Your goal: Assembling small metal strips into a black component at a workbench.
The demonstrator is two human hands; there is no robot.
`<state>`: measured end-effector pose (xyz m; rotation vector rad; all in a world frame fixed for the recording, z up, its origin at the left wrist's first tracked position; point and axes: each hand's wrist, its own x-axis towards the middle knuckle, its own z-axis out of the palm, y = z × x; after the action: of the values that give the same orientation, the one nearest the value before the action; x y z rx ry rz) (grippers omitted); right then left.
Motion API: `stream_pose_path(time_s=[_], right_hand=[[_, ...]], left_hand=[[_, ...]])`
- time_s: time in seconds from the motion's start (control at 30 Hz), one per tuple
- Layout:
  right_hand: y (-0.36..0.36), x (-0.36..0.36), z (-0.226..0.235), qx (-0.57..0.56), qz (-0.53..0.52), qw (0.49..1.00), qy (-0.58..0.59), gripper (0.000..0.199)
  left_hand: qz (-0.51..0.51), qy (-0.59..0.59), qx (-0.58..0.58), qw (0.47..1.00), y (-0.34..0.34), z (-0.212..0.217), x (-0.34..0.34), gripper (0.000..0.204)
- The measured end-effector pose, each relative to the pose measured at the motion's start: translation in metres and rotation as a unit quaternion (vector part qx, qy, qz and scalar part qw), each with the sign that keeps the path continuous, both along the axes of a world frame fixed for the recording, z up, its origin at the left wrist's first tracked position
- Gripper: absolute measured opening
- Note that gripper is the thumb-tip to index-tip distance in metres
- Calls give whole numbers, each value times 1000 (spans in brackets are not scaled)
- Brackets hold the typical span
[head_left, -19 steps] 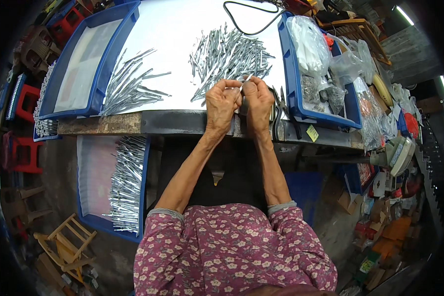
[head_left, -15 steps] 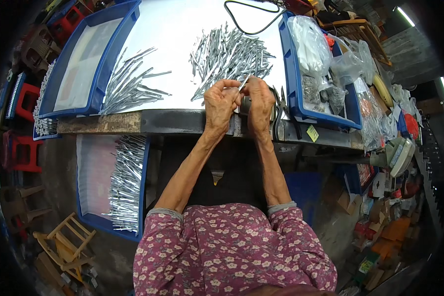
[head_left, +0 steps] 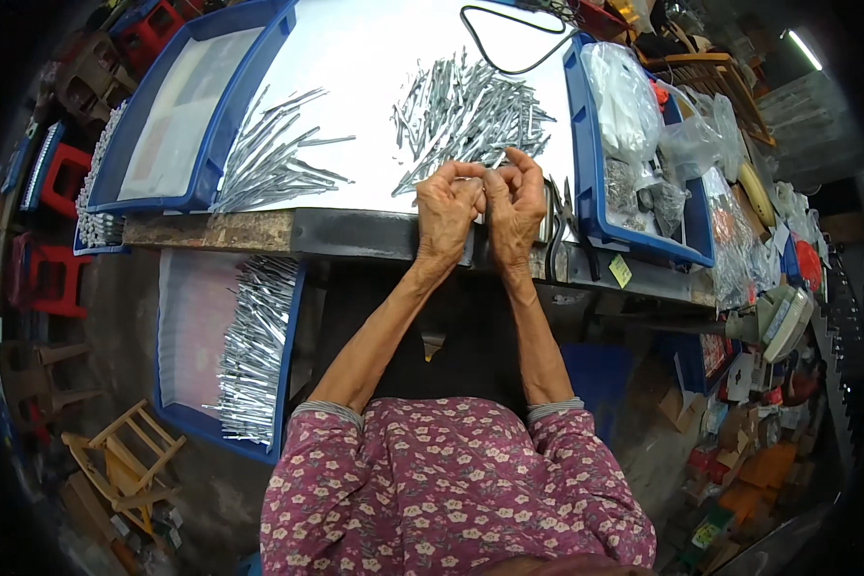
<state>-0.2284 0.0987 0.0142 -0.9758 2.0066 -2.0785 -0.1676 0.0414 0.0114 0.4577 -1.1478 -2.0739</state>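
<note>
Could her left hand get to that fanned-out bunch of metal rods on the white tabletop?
Probably yes: the left hand is at the table edge, and bare white tabletop lies between it and the fanned rods, with nothing standing in the way.

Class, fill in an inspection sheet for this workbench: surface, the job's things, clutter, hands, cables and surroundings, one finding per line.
Surface: white table top, dark worn front edge.
Job's things: loose pile of grey metal pieces behind the hands; second pile to the left.
Clutter: clear bags in a blue tray on the right.
Hands: left hand and right hand raised together, fingers pinched; what they hold is too small to tell.
Cables: black cable loop at the far edge.
Surroundings: lower blue tray of metal pieces, wooden stool, red stools.
</note>
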Motion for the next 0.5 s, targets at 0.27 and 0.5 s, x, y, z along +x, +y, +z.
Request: stream_pose_path(time_s=[0.27, 0.5], right_hand=[[-12, -5, -11, 69, -111, 975, 180, 25], [-18, -5, -5, 101, -87, 985, 105, 27]], left_hand=[[55, -51, -74, 994, 1, -6, -3, 9], [67, -99, -118, 986, -7, -14, -5, 9]])
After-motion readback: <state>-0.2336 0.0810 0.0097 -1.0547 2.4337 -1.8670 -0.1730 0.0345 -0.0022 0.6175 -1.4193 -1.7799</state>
